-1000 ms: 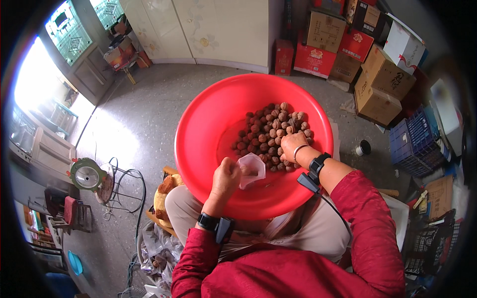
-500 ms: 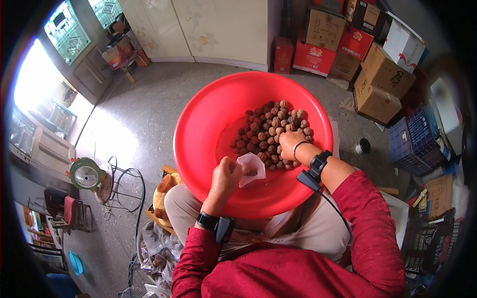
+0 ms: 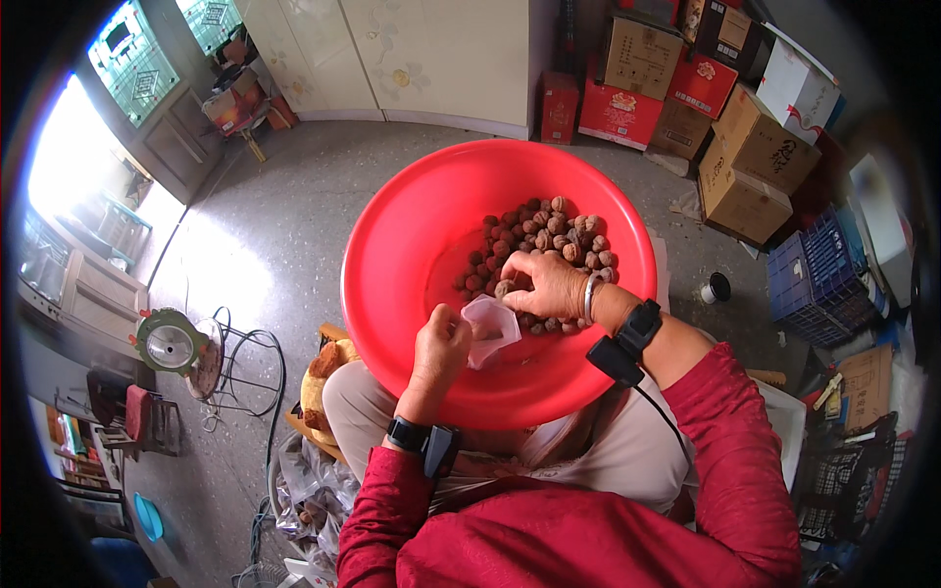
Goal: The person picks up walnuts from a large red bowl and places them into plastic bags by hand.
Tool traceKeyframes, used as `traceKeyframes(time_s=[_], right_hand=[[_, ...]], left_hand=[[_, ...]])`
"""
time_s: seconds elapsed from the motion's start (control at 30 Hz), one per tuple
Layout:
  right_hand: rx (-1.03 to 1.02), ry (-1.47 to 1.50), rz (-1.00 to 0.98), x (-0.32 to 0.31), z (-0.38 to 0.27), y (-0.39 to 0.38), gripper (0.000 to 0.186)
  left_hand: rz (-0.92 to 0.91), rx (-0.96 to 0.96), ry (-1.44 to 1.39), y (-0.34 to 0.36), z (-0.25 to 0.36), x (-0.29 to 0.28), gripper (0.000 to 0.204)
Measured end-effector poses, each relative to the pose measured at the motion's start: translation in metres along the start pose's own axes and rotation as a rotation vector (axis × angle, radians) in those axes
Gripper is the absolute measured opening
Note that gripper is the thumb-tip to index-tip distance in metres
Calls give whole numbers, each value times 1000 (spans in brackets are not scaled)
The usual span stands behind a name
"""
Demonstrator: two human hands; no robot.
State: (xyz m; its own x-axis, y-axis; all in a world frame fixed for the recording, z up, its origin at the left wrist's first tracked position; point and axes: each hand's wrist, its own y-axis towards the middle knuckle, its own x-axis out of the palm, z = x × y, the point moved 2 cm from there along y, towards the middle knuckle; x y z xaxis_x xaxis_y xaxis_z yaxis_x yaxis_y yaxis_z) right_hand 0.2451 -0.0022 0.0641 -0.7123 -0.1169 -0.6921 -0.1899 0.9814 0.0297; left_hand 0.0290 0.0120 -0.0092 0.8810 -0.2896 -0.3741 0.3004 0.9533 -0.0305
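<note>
A large red basin [image 3: 397,250] rests at my lap, with a heap of brown walnuts [image 3: 564,230] on its right side. My left hand [image 3: 441,343] is closed on the edge of a small translucent white plastic bag [image 3: 493,331], whose mouth gapes toward the heap. Over the near left part of the walnuts, my right hand [image 3: 549,284] pinches a single walnut [image 3: 506,288] between thumb and fingers, just above the bag. Part of the heap is hidden under that hand.
To my lower left stands a container of clear plastic bags [image 3: 314,490], beside a yellow padded chair [image 3: 316,392]. A green round heater or fan [image 3: 169,345] with a cable stands farther left. Cardboard boxes [image 3: 750,186] and a blue crate [image 3: 818,279] are stacked at right.
My right hand has moved left from the heap toward the bag, and a walnut now shows in its fingers. My left hand and the bag have shifted only slightly.
</note>
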Motion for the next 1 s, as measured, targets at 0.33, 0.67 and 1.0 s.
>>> traceKeyframes(time_s=[0.33,0.67,1.0], right_hand=[[14,-84,-386,28,15,-13,37],[-232,-83,-168,35,7,-14,6],[-221,-153,-295,49,16,-17,7]], left_hand=[[30,74,-13,2,-3,1,8],[118,3,-346,2,-5,-7,5],[95,-91,53,6,-20,-2,16]])
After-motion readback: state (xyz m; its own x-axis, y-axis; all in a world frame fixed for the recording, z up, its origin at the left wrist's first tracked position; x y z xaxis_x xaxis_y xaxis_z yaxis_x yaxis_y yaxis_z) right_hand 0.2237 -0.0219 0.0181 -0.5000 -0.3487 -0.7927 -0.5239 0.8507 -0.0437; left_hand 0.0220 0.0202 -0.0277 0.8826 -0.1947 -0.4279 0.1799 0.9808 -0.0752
